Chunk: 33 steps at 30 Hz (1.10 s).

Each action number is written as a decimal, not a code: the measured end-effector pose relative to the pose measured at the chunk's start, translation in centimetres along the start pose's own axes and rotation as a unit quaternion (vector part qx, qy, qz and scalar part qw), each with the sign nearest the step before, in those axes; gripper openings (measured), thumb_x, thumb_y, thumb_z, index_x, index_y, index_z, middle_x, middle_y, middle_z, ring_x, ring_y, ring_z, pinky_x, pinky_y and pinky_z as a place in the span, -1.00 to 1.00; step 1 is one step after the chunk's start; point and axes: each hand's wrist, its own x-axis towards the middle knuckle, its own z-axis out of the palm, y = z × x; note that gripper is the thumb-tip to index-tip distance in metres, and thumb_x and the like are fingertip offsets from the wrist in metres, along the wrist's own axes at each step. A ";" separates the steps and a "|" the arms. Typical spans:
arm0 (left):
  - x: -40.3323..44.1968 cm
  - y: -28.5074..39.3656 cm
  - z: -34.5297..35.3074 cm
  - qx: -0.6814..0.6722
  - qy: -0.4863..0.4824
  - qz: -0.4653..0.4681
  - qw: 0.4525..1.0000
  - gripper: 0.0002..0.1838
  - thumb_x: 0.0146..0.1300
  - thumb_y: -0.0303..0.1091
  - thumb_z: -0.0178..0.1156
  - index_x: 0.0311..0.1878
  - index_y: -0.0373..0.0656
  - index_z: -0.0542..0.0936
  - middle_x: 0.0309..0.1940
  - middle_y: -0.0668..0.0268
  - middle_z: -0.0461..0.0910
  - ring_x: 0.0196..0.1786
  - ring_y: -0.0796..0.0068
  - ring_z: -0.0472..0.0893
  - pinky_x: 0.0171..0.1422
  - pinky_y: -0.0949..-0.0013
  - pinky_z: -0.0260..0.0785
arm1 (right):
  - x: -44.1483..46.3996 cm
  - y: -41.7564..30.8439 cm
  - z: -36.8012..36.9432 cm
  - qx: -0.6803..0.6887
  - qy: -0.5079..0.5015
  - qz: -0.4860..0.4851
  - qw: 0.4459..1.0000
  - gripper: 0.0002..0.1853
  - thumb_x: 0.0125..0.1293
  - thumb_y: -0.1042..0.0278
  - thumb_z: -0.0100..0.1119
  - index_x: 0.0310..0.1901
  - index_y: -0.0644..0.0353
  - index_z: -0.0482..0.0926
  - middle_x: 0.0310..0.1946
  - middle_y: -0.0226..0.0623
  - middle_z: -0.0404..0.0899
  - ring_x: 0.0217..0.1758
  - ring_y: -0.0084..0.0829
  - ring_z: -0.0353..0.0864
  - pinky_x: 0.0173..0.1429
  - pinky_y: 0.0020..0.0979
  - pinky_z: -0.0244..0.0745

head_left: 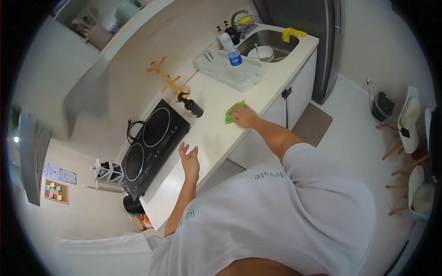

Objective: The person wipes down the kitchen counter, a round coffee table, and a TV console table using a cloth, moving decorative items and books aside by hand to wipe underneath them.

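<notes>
My right hand [245,117] grips the cloth [228,116] against the counter [216,133], between rack [244,87] and hob [155,146], my left hand [189,162] empty with fingers parted, in what looks like mid-wipe, though how much is done or left I cannot tell.

Open lane on white countertop [212,133] between left hand [189,160] and right hand [244,116]. Wall side obstructed: two-burner cooktop [156,146], black bottle [193,108], wooden mug tree [171,83]. Beyond right hand, dish rack [215,68] blocks back, front passable.

Pale walls [386,50] around a white floor [352,142] with wooden-legged chairs [409,141].
</notes>
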 end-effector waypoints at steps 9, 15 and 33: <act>1.0 5.5 18.8 0.017 -0.059 -0.044 0.997 -0.29 0.24 -0.30 0.16 0.37 -0.20 0.04 0.27 0.04 0.23 0.04 0.33 0.48 0.12 0.34 0.29 | -2.8 21.5 -9.0 -0.013 0.011 0.036 0.999 -0.56 0.34 0.10 -0.15 0.21 -0.02 0.39 0.29 -0.21 0.25 0.41 -0.22 0.12 0.48 -0.10 -0.09; 0.7 7.1 25.6 0.028 -0.056 -0.083 0.995 -0.31 0.23 -0.33 0.17 0.36 -0.19 0.07 0.24 0.04 0.25 -0.01 0.38 0.49 0.07 0.36 0.32 | -1.6 32.3 -12.7 -0.058 0.012 0.129 0.990 -0.53 0.37 0.06 -0.20 0.27 -0.04 0.32 0.35 -0.22 0.17 0.45 -0.20 0.04 0.49 -0.06 -0.14; 15.7 9.6 44.9 -0.092 -0.281 -0.159 0.942 -0.62 0.25 -0.23 0.13 0.06 -0.23 0.44 -0.10 0.22 0.51 -0.14 0.43 0.58 -0.10 0.38 0.44 | 8.8 57.0 -20.2 -0.151 0.031 0.134 0.979 -0.68 0.31 0.39 -0.04 0.07 0.31 0.42 -0.07 0.09 0.47 0.05 0.06 0.40 0.15 -0.06 0.28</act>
